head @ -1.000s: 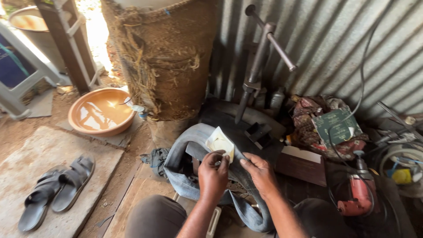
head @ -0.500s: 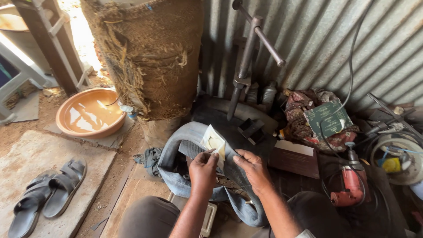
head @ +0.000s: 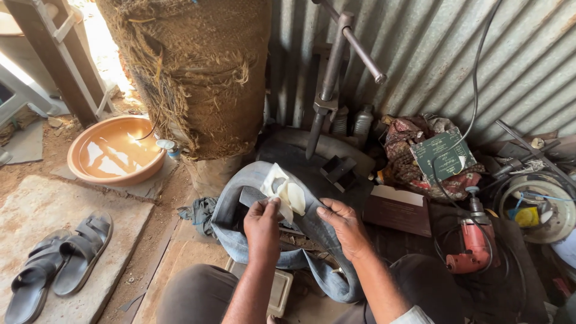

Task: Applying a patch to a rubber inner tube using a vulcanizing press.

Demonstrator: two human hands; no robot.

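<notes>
- The grey inner tube lay draped over the person's lap.
- The left hand pinched a pale backing film on the tube's top.
- The right hand pressed flat on the tube, fingers spread.
- Left of the tube lay sandals; beyond it, an orange basin of water.

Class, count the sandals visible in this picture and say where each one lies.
2. Both sandals lie side by side on the stone slab at lower left: one sandal nearer the person, the other sandal at the picture's edge. None seem hidden.
</notes>
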